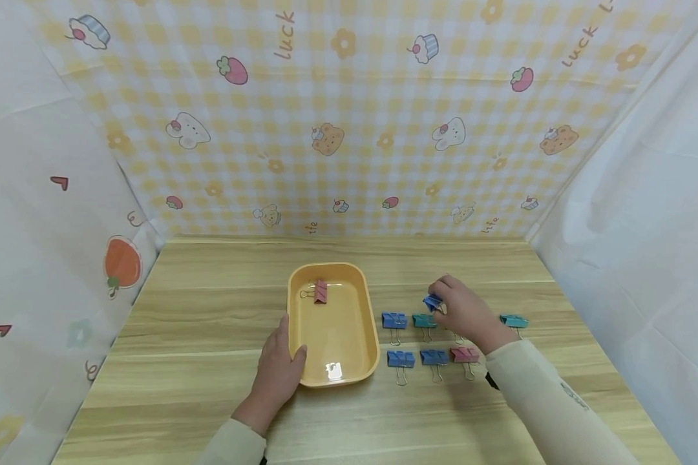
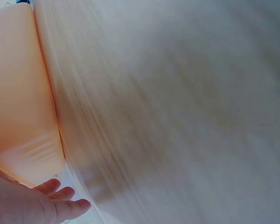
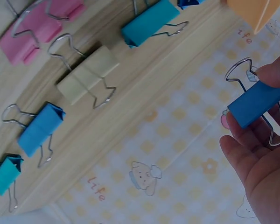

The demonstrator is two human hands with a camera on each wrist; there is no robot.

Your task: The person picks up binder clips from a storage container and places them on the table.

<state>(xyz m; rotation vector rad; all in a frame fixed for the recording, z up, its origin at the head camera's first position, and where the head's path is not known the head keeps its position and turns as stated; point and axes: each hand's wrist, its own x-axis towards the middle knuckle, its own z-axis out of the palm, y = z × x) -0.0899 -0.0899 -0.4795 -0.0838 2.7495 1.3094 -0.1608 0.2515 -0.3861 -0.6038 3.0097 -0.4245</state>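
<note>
My right hand (image 1: 468,313) pinches a blue binder clip (image 3: 256,105) by its body, raised above the clip rows, its wire handles sticking out. Against the left wall of a yellow tray (image 1: 374,342) rests my left hand (image 1: 279,361), thumb at the rim and fingers along the outside. The left wrist view shows these fingers (image 2: 65,207) fairly straight. Inside the tray lies a pink binder clip (image 1: 321,292). Near my right hand are a teal clip (image 1: 423,321) and a cream clip (image 3: 87,74), the latter mostly hidden by the hand in the head view.
Right of the tray, more clips lie in two rows: blue ones (image 1: 394,320), a pink one (image 1: 465,354) and a teal one (image 1: 514,320) at the far right. Patterned cloth (image 1: 349,181) stands behind the wooden table (image 1: 209,290), and white cloth flanks both sides.
</note>
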